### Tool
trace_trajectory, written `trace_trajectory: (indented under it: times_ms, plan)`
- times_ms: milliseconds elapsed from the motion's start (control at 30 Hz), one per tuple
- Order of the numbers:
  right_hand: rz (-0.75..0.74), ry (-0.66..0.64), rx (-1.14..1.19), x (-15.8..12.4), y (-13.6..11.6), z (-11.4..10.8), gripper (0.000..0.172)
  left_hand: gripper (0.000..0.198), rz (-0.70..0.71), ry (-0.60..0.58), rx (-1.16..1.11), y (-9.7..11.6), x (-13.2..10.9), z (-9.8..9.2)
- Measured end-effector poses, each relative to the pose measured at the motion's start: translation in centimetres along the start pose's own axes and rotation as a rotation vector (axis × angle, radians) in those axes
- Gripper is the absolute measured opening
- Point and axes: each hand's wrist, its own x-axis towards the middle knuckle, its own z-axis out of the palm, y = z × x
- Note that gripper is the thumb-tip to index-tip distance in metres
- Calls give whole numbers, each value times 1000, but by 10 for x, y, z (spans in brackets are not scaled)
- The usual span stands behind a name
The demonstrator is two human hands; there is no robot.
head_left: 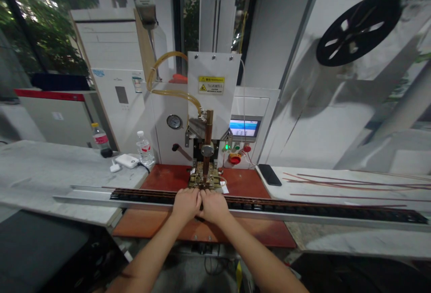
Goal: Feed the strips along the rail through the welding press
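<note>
One long aluminium channel [76,199] begins above the left tabletop [43,163], near its front right corner, crosses the red-brown board [151,225] between back and front edges, and runs on along the right tabletop's front edge. A dark strip [144,197] lies in it lengthwise, square to the person's reach. The left hand [186,203] curls over the strip from the near side, its forearm slanting up from lower left. Directly beyond both hands stands the machine's copper-coloured electrode [206,167]; neither hand is clearly nearer. The right hand [214,206] mirrors the left, just beside it, knuckles up, fingers bent; fingertips are hidden, so I cannot tell whether either is clamped. Farther right, thin rods [319,177] lie on the right tabletop [281,193].
</note>
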Motion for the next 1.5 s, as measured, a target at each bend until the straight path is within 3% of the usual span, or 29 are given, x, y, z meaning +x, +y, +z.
trace_trajectory:
  times_ms: [133,333,533,767,967,1500]
  plan:
    - [-39,-69,9,0,6,-10,53,35,4,14,-12,-3,0,0]
    - [60,-59,-43,-8,11,-12,62,34,-3,13,19,-13,-3,-5]
    - [15,9,-58,-7,7,-5,62,41,-8,39,20,-16,-5,-8]
    - [-23,-32,-43,-7,12,-9,66,43,-6,26,8,-21,-5,-8]
    - [72,15,-64,-11,14,-3,69,41,-27,54,12,-25,-7,-4]
    - [25,-15,-49,-6,17,-4,68,41,-41,54,18,-26,-6,-7]
